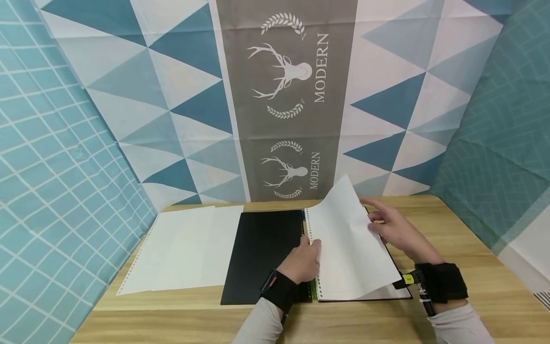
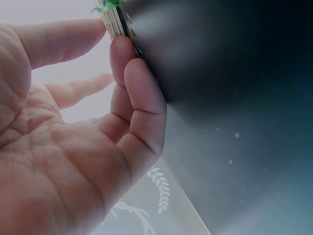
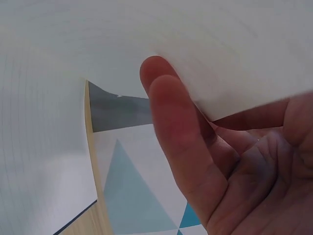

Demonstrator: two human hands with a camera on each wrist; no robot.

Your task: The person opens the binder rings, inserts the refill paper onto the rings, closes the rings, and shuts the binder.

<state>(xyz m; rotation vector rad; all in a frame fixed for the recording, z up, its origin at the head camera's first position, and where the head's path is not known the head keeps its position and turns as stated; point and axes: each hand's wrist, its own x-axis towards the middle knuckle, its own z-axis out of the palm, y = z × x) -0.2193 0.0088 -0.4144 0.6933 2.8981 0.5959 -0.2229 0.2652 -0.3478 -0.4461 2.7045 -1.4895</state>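
Observation:
A loose-leaf binder lies open, its black cover (image 1: 262, 258) flat on the left and white hole-punched pages on the right. My left hand (image 1: 304, 260) is at the punched edge of the pages, beside the binder's spine. In the left wrist view, its fingers and thumb pinch the page stack (image 2: 117, 24), below a bit of green binding (image 2: 108, 5). My right hand (image 1: 397, 229) holds the right edge of the top sheet (image 1: 348, 243), which bows upward with its far corner raised. Seen from the right wrist, the fingers (image 3: 173, 117) curl at that sheet's edge.
Loose white punched sheets (image 1: 185, 248) overlap on the table left of the binder. The wooden table (image 1: 455, 239) meets a patterned cloth backdrop (image 1: 189, 95) at the rear. Black wrist straps (image 1: 447, 283) are worn on both arms.

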